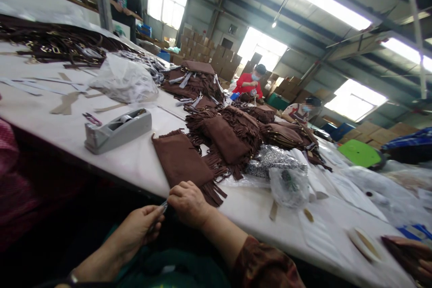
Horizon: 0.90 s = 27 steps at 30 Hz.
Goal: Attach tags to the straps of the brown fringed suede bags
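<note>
Both hands meet just off the table's front edge, low in the centre of the view. My left hand [146,225] is closed in a pinch on a small pale item [164,207] too small to name. My right hand [187,202] is closed beside it, fingers curled; what they hold is hidden. Just beyond my right hand lies a flat brown fringed bag [180,159] on the white table [135,166]. Behind it, more brown fringed bags [224,137] are heaped.
A grey tape dispenser [118,130] and small snips [92,119] sit left. Clear plastic bags [124,78] lie behind. A wrapped bundle [288,180] and a tape roll [364,244] are right. Another person's hand [420,252] is at the right edge; people work farther back.
</note>
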### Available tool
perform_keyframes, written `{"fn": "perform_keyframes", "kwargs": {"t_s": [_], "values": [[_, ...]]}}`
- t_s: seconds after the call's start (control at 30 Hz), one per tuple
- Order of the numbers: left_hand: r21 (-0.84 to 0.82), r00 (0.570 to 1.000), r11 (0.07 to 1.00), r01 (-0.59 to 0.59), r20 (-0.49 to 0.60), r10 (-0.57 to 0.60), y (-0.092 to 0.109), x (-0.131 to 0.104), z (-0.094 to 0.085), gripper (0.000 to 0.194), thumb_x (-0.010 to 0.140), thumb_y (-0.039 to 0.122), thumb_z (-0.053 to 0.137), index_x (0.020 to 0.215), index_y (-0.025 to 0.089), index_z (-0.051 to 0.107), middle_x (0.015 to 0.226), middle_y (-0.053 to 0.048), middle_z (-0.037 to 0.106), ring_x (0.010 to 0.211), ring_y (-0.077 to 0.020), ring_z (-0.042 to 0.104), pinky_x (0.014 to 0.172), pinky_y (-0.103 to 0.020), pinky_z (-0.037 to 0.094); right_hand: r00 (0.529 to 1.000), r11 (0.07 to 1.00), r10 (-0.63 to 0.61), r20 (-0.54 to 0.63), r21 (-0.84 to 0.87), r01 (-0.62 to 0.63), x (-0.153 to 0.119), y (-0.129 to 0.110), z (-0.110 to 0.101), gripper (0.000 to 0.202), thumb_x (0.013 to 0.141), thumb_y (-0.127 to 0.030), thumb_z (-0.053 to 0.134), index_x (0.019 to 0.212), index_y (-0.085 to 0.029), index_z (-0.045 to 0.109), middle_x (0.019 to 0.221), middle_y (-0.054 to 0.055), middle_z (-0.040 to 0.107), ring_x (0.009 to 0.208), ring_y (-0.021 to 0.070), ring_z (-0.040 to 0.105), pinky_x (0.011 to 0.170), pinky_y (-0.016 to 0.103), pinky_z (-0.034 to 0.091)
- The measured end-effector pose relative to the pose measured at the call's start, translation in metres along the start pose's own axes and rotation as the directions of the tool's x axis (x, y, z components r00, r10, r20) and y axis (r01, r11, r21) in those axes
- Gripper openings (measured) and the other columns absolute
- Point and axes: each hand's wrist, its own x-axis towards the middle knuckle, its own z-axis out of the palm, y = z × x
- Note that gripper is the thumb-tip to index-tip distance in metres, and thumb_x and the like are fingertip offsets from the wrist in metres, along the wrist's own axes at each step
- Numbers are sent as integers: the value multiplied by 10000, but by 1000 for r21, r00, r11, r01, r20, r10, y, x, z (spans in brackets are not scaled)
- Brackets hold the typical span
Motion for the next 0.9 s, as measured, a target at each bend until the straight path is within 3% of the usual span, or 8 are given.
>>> {"fn": "perform_keyframes", "kwargs": {"t_s": [0.2,0.33,0.47,0.53,0.6,0.67,0.83,0.9], "values": [[253,973,943,-217,-19,229,-12,5,5,558,562,668,754,758,156,651,578,19,578,477,-113,490,439,-216,386,992,1000,8,127,1,-8,9,1,-11,60,857,-239,630,903,-209,653,976,42,653,884,202,514,767,332,415],[398,939,854,-336,66,339,-12,7,2,562,698,747,579,696,186,619,514,36,510,441,-143,469,427,-255,356,989,999,28,144,23,-32,12,-1,-9,67,839,-245,635,879,-201,667,937,50,643,876,205,520,771,330,434],[612,894,671,-418,146,423,-4,4,-4,434,805,601,553,827,194,705,704,-32,709,675,-232,662,606,-283,469,989,997,68,133,33,-73,13,-2,-6,83,830,-270,642,861,-201,677,922,48,650,867,210,528,757,329,435],[691,875,581,-430,161,456,-1,2,-6,363,834,512,537,865,205,728,808,-46,758,789,-251,696,692,-282,479,989,996,81,121,38,-86,12,-3,-4,104,851,-286,622,855,-200,679,915,44,652,853,208,528,748,329,430],[722,862,533,-442,175,476,-1,1,-6,353,861,468,487,824,212,727,786,-43,756,761,-241,692,674,-277,466,990,995,86,113,40,-91,11,-2,-3,124,870,-290,601,842,-199,680,902,43,652,837,204,525,741,328,423],[713,860,537,-451,185,477,-5,2,-6,372,870,459,459,782,208,719,721,-37,729,696,-224,667,623,-269,446,990,994,92,106,45,-97,10,-2,-2,125,877,-283,595,839,-203,682,893,38,650,825,197,520,735,323,415],[556,931,760,-338,80,356,-15,7,-4,415,809,540,526,785,174,721,583,-27,633,518,-198,558,472,-262,369,991,991,103,86,72,-109,10,-1,-2,112,884,-274,605,848,-222,698,890,26,652,802,182,515,729,317,407],[567,910,735,-372,67,409,-14,4,-3,356,808,498,553,741,190,719,578,-32,631,529,-204,557,487,-266,375,991,991,112,79,70,-117,10,-2,-2,115,887,-278,608,846,-223,700,891,25,655,801,183,519,724,319,407]]}}
